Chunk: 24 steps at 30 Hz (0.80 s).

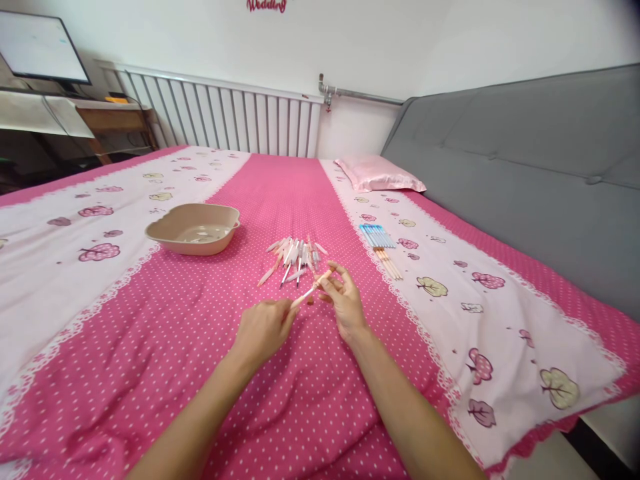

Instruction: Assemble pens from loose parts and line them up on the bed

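A slim peach-and-white pen (311,291) slants between my two hands above the pink dotted sheet. My left hand (265,328) is closed around its lower end, knuckles up. At the upper end, the fingers of my right hand (344,299) pinch the peach part. Just beyond lies a loose pile of pen parts (299,253), pale pink and white pieces with several dark-tipped refills among them. To the right, a row of blue pens (377,236) lies side by side, and several peach pens (389,264) lie nearer to me, close below them.
A beige plastic basin (194,248) stands on the bed at left, with a few small clear pieces inside. A pink pillow (380,175) lies near the grey padded headboard (520,147). A white radiator (215,113) and a desk with a monitor (43,50) stand behind.
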### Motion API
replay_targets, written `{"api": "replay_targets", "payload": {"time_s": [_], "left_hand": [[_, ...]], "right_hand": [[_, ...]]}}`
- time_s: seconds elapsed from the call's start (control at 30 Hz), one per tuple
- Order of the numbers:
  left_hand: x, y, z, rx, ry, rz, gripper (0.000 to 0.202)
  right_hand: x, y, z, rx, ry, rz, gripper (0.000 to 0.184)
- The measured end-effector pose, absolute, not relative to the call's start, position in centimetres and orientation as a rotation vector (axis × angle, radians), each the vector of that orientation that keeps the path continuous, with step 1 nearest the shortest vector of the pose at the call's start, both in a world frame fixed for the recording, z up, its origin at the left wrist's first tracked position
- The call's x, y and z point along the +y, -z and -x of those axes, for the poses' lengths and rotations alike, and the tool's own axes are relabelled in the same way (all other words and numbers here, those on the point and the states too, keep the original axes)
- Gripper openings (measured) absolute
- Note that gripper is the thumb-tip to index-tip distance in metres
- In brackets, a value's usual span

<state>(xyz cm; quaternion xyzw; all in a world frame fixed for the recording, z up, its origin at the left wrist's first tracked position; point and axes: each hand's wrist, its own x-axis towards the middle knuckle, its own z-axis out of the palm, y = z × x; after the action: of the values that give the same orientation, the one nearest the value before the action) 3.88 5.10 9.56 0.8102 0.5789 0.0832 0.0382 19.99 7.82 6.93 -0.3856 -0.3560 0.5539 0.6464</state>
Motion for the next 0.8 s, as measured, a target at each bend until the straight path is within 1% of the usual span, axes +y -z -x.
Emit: {"api": "replay_targets", "payload": {"time_s": [0.8], "left_hand": [[5.13,-9.81,-3.92,1.790,-0.252,-2.485,0.042]], "right_hand": [[7.63,-6.41,-19.39,-0.873,-1.307,0.849,0.055]]}}
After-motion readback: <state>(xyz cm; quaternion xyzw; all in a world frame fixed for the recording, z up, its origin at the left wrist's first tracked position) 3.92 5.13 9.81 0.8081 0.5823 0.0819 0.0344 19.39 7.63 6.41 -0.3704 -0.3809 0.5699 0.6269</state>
